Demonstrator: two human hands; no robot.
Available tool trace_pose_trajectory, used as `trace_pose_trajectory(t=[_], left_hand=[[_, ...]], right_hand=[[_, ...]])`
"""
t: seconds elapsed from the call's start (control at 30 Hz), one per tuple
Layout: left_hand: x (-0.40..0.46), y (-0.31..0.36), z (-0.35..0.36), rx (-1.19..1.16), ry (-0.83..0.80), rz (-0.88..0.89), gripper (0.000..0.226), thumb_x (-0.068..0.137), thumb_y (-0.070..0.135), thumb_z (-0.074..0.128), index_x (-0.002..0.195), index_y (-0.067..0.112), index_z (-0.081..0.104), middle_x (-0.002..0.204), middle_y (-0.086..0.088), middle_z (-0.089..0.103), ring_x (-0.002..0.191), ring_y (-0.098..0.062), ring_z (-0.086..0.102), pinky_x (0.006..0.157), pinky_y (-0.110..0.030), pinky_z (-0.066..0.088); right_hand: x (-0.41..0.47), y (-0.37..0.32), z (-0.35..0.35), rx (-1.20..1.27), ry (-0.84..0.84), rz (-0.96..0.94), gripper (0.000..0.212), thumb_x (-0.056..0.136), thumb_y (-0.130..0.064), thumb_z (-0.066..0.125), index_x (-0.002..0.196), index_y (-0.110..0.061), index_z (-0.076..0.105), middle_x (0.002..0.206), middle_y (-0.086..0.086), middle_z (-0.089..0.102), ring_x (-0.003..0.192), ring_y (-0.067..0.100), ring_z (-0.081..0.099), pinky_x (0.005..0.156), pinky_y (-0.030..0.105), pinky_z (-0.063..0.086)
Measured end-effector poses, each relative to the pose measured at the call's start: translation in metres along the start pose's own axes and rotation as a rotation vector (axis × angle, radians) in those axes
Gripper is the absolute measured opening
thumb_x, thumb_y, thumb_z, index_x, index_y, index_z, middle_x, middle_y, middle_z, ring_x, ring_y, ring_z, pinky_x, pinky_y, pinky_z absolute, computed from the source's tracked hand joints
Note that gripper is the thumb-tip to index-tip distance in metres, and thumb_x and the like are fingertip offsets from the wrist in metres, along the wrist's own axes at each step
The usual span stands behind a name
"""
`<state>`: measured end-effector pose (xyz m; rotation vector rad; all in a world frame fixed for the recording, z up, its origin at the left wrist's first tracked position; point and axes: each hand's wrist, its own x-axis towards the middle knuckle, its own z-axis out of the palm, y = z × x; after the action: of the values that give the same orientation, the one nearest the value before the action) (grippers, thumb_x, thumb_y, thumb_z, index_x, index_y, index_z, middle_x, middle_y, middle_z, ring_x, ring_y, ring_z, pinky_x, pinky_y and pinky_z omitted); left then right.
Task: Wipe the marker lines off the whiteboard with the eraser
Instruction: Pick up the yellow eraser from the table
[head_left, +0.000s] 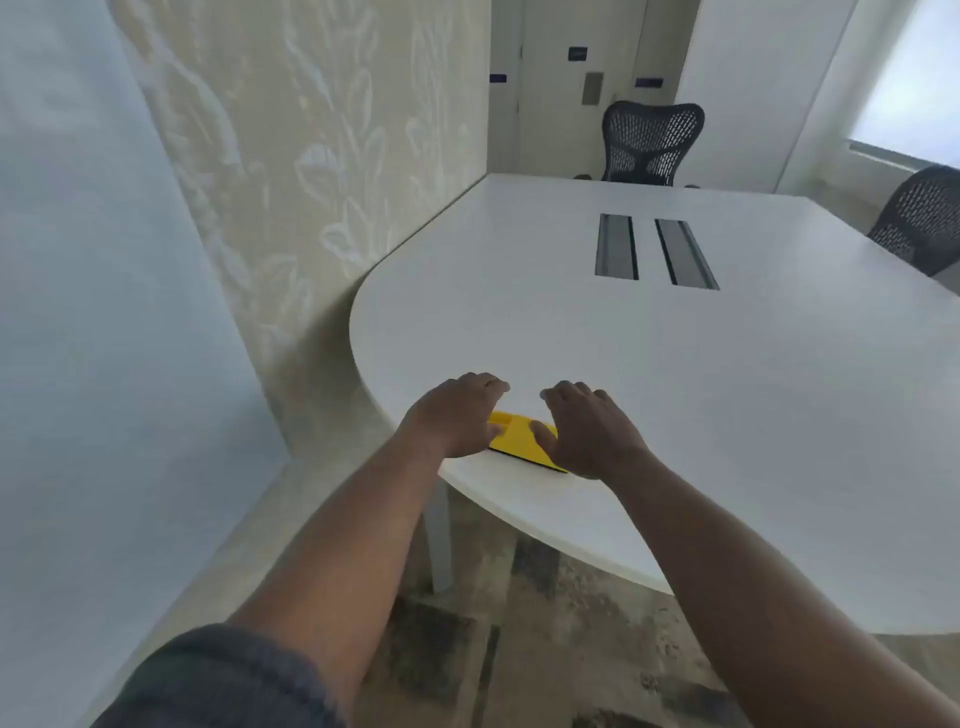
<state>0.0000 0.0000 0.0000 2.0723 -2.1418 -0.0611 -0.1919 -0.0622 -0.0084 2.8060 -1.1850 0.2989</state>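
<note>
A yellow eraser (519, 440) with a dark underside lies flat on the white table (701, 389), close to its near rounded edge. My left hand (457, 415) hovers palm down over the eraser's left end, fingers apart, and my right hand (587, 431) does the same over its right end. The two thumbs rest on or just above the yellow top; I cannot tell whether they touch it. Neither hand grips it. A large pale whiteboard (93, 312) fills the left side, seen at a steep angle. No marker lines show on it from here.
Behind the table's left edge stands a wall with a leaf pattern (322, 156). Two dark cable slots (649, 252) sit in the tabletop's middle. A black mesh chair (652, 143) stands at the far end and another (924, 223) at the right. A table leg (439, 535) drops to patterned carpet.
</note>
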Motion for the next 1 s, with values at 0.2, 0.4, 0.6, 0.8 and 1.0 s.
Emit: trace_pose_trajectory(t=[0.2, 0.4, 0.6, 0.8, 1.0], left_hand=[[0.025, 0.005, 0.033, 0.102, -0.19, -0.017, 0.077, 0.088, 0.039, 0.07, 0.153, 0.016, 0.035, 0.159, -0.002, 0.041, 0.143, -0.025, 0.043, 0.115, -0.041, 0.037], [0.021, 0.005, 0.036, 0.207, -0.105, 0.015, 0.043, 0.09, 0.024, 0.062, 0.131, 0.014, 0.054, 0.13, -0.007, 0.058, 0.118, -0.027, 0.055, 0.092, -0.038, 0.044], [-0.012, -0.013, -0.003, 0.244, 0.046, -0.031, 0.037, 0.087, 0.02, 0.062, 0.123, 0.014, 0.056, 0.123, -0.005, 0.059, 0.115, -0.025, 0.054, 0.092, -0.036, 0.045], [-0.081, -0.049, -0.064, 0.304, 0.15, -0.119, 0.037, 0.087, 0.013, 0.059, 0.124, 0.013, 0.054, 0.127, -0.005, 0.055, 0.12, -0.024, 0.05, 0.098, -0.036, 0.046], [-0.186, -0.094, -0.142, 0.534, 0.255, -0.198, 0.045, 0.087, 0.021, 0.062, 0.131, 0.015, 0.054, 0.132, -0.002, 0.057, 0.124, -0.024, 0.05, 0.103, -0.037, 0.043]], right_hand=[[-0.005, 0.019, 0.036, 0.054, -0.091, -0.021, 0.056, 0.095, -0.056, 0.045, 0.133, -0.015, 0.05, 0.128, 0.003, 0.058, 0.119, 0.023, 0.053, 0.102, 0.037, 0.04], [-0.004, 0.014, 0.037, 0.018, -0.063, -0.077, 0.053, 0.093, -0.05, 0.052, 0.132, -0.014, 0.049, 0.122, 0.003, 0.059, 0.112, 0.023, 0.055, 0.097, 0.033, 0.043], [0.006, -0.024, 0.007, -0.027, 0.026, -0.151, 0.055, 0.091, -0.051, 0.055, 0.132, -0.016, 0.048, 0.121, 0.002, 0.059, 0.109, 0.023, 0.057, 0.094, 0.034, 0.044], [0.023, -0.112, -0.032, -0.048, 0.185, -0.243, 0.055, 0.088, -0.052, 0.054, 0.128, -0.014, 0.05, 0.115, 0.003, 0.06, 0.103, 0.025, 0.058, 0.091, 0.035, 0.044], [0.033, -0.235, -0.08, 0.072, 0.362, -0.357, 0.054, 0.084, -0.049, 0.059, 0.122, -0.011, 0.055, 0.106, 0.005, 0.062, 0.095, 0.027, 0.059, 0.084, 0.038, 0.046]])
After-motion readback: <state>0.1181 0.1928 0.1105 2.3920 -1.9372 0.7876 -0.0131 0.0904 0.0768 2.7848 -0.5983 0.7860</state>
